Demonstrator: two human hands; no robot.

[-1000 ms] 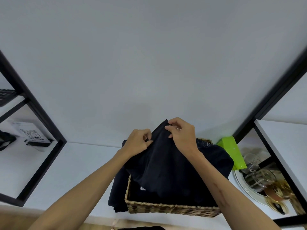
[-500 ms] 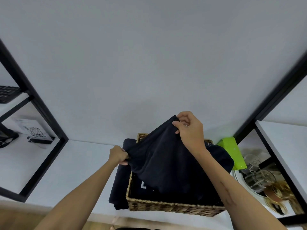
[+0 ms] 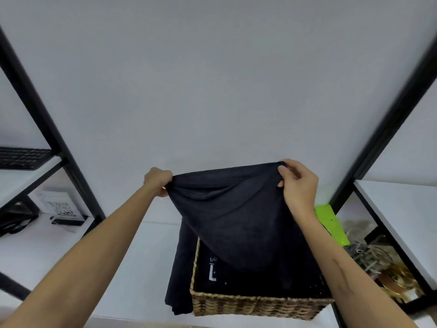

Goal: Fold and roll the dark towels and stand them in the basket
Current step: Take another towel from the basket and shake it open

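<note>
A dark towel (image 3: 236,209) hangs spread in the air above a woven wicker basket (image 3: 255,305) on a white shelf. My left hand (image 3: 158,181) pinches its upper left corner and my right hand (image 3: 299,185) grips its upper right corner, so the top edge is stretched between them. The towel's lower part droops into the basket. More dark cloth (image 3: 179,275) hangs over the basket's left side down onto the shelf. Inside the basket lies dark fabric with white lettering (image 3: 212,272).
Black shelf posts (image 3: 47,129) rise at left and right (image 3: 378,147). A green packet (image 3: 331,226) and glass jars (image 3: 376,259) sit right of the basket. A QR-code stand (image 3: 62,209) and a keyboard (image 3: 21,157) are on the left shelves. A white wall is behind.
My hands have moved apart and upward, spreading the towel from a bunched hold into a wide stretched top edge. The left hand has shifted from low beside the basket to the towel's upper corner.
</note>
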